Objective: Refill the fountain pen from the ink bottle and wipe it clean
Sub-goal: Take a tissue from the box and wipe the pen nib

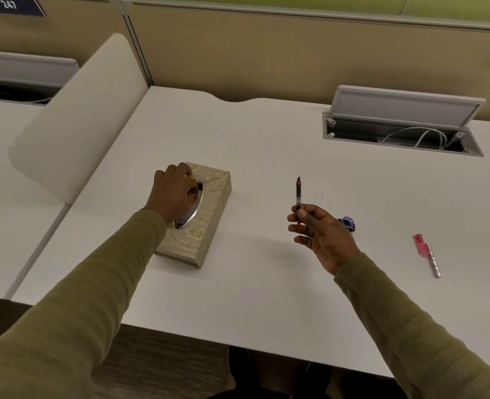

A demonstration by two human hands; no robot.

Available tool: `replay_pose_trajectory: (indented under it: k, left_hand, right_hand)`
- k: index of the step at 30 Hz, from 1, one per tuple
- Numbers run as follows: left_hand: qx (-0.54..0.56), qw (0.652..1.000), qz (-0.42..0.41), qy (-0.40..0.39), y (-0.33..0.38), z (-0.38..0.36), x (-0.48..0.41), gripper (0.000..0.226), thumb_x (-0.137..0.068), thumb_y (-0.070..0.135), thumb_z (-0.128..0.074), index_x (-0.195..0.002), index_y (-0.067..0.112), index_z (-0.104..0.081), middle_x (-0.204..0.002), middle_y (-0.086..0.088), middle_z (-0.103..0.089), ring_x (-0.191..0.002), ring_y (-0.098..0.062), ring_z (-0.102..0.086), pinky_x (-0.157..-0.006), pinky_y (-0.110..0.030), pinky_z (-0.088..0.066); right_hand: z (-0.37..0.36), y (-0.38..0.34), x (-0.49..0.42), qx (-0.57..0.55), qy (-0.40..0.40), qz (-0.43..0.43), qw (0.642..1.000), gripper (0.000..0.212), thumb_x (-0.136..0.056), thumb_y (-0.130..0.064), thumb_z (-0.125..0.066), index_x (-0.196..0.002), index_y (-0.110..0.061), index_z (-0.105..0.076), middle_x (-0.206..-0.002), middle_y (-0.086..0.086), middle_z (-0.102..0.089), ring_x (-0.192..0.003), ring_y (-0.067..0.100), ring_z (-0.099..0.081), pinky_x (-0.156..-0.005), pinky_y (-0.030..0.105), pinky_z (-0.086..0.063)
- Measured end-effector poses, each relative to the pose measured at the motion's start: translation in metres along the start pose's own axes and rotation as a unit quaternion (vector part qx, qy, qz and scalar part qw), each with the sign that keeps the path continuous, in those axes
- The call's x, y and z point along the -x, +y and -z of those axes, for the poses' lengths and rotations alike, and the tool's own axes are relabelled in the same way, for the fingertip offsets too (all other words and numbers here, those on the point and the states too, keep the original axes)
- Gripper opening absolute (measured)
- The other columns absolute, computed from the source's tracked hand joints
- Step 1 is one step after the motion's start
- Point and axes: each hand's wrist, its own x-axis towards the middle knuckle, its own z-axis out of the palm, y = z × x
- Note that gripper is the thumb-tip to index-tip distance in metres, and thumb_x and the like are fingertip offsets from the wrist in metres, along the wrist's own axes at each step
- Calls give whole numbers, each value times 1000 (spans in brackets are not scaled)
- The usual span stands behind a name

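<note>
Head view of a white worktop [266, 283] with both hands raised over it. The left hand [174, 194] rests on top of a beige tissue box [212, 217] embossed with floral patterns, which lies at an angle left of centre. Its fingers are curled over and into the box's chrome-rimmed oval opening [194, 216]; whether they have hold of a tissue cannot be told.

The right hand [324, 237] is held above the worktop, right of the box and apart from it. Thumb and forefinger pinch the lower part of the fountain pen [298, 194], and the other fingers are loosely curled below. The pen stands nearly upright with its nib uppermost, showing a pink grip section, a clear reservoir and a red end below the fingers, with no cap or barrel on it.

The ink bottle [348, 223], purple-blue, stands on the worktop just behind the right hand and is partly hidden by it. Further right lie the pink and silver pen parts [429, 254], end to end.

At the far right of the worktop is a cable hatch [333, 135] with its lid [405, 106] propped open and white cables [419, 135] inside. A white divider panel [76, 116] stands at the left edge. Both arms wear olive sleeves [99, 283].
</note>
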Motion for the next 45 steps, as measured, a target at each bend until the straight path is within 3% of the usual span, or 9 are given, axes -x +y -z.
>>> replay_pose_trajectory:
  k: [3, 6, 8, 20, 23, 28, 31, 37, 45]
  left_hand:
    - [-10, 1000, -22, -3, 2, -1, 2, 33, -78, 32, -47, -77, 12, -74, -120, -11, -59, -102, -36, -54, -82, -44, -35]
    - [-57, 996, -30, -55, -2, -7, 2, 12, -77, 24, -67, -85, 19, -74, -154, -16, -39, -132, -41, -40, -101, -57, -32]
    - [-86, 992, -25, -84, -4, -13, 2, 14, -77, 20, -73, -90, 21, -74, -162, -15, -25, -141, -40, -30, -108, -62, -28]
    - [-164, 979, -21, -122, 11, -16, -9, 22, -93, 15, -52, -106, 14, -70, -166, -18, -6, -150, -39, -12, -118, -61, -14]
    - [-137, 982, -22, -124, 9, -14, -12, 21, -90, 14, -56, -104, 14, -70, -167, -16, -7, -151, -37, -10, -119, -60, -10]
    - [-22, 998, -37, -38, 1, -7, -10, 9, -71, 8, -72, -77, 15, -74, -154, -14, -42, -142, -40, -33, -111, -63, -23]
    - [45, 999, -16, -1, -2, 5, -14, 12, -63, 5, -77, -68, 16, -73, -141, -9, -56, -134, -35, -44, -101, -55, -32]
    - [154, 983, 97, -27, -9, 20, -13, 14, -71, 12, -80, -71, 21, -70, -117, 5, -57, -118, -24, -49, -93, -41, -31]
    - [265, 952, 151, 0, -6, 26, -5, 19, -80, 7, -67, -73, 25, -62, -101, 6, -58, -105, -23, -54, -100, -53, -40]
  right_hand:
    - [3, 0, 1, 1, 6, 1, 1000, 15, -100, -20, -57, -108, -17, -69, -95, 0, -74, -86, 15, -68, -76, 33, -51]
    - [4, 2, 2, 1, 8, 0, 1000, 15, -100, -20, -58, -108, -18, -69, -95, 0, -74, -85, 15, -68, -76, 32, -51]
    - [4, 3, 3, 1, 8, 0, 1000, 15, -100, -20, -58, -108, -18, -69, -94, 0, -74, -85, 15, -68, -76, 32, -51]
    - [5, 7, 3, 3, 13, -3, 1000, 15, -100, -20, -58, -108, -18, -70, -96, 1, -74, -87, 17, -67, -75, 32, -51]
    - [5, 7, 3, 2, 13, -2, 1000, 15, -99, -20, -58, -109, -17, -70, -95, 1, -74, -86, 16, -68, -76, 32, -51]
    - [6, 5, 2, 5, 10, -1, 1000, 16, -100, -20, -57, -109, -17, -69, -96, 1, -74, -86, 16, -67, -76, 33, -51]
    - [4, 4, 1, 7, 8, 0, 1000, 15, -100, -20, -57, -109, -17, -69, -95, 0, -74, -86, 16, -67, -76, 33, -51]
    - [-2, 2, 0, 8, 0, 1, 1000, 15, -100, -20, -57, -109, -17, -69, -95, 0, -74, -87, 17, -67, -77, 33, -50]
    - [-2, 4, 0, 7, -2, -3, 1000, 16, -100, -20, -57, -110, -17, -69, -96, 0, -74, -87, 16, -67, -76, 33, -51]
